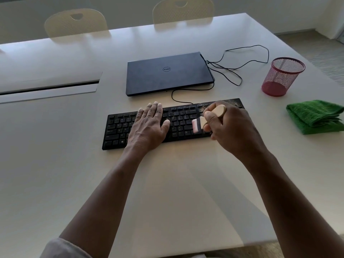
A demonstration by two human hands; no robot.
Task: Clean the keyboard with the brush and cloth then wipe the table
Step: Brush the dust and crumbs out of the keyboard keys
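Head view: black keyboard [141,127] lies flat on white bench [55,164], long side facing the person. Left hand [149,125] rests palm-down on its middle keys, fingers straight and together, gripping nothing. Right hand [229,127] is curled round a small brush [204,119] with a pale wooden handle; light bristles point down and left, touching the keys at the right part of the board. Brownish dust or crumbs [230,104] speckle the far right corner of the keyboard. Its black cable [178,98] runs from the back edge toward a closed dark laptop [167,73] lying just behind; further loops of cable trail to the laptop's right. Green cloth [314,116], folded, sits on the bench right of the keyboard, apart from it. Red mesh cup [281,77] stands upright behind the cloth. Two pale chairs [76,23] are pushed in at the far side of the bench. Grey sleeve [61,248] shows at the lower left
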